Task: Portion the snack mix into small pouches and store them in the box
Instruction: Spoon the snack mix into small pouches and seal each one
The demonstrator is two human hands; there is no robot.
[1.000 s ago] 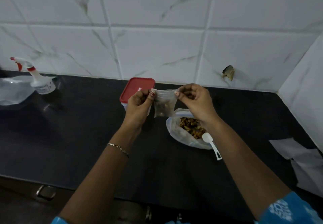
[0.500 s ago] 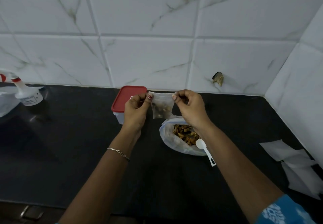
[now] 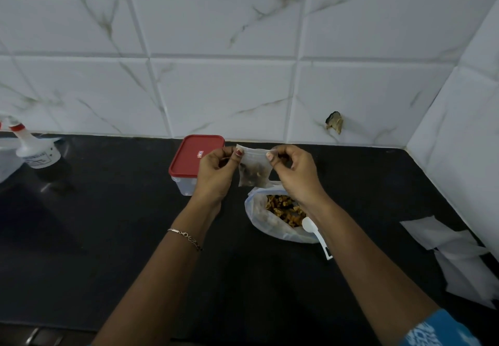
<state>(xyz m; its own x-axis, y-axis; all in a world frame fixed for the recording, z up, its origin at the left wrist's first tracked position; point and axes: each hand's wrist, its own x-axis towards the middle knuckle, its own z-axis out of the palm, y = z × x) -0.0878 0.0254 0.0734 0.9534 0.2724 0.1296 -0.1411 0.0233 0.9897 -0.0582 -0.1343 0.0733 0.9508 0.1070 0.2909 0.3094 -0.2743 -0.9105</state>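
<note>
A small clear pouch (image 3: 253, 170) with some snack mix in its bottom hangs between my hands above the black counter. My left hand (image 3: 216, 175) pinches its top left corner and my right hand (image 3: 294, 175) pinches its top right corner. Below my right wrist lies a big open plastic bag of snack mix (image 3: 278, 210), and a white spoon (image 3: 314, 233) rests on its near edge. The clear box with a red lid (image 3: 195, 158) stands shut just behind my left hand, partly hidden by it.
A spray bottle (image 3: 35, 148) stands at the far left beside a clear plastic thing. Several empty white pouches (image 3: 459, 259) lie at the right, near the side wall. The tiled wall runs along the counter's back edge (image 3: 108, 136).
The pouch stays held by both hands in nearly the same pose. The camera has turned right and tilted up, so everything sits further left and lower in the frame.
</note>
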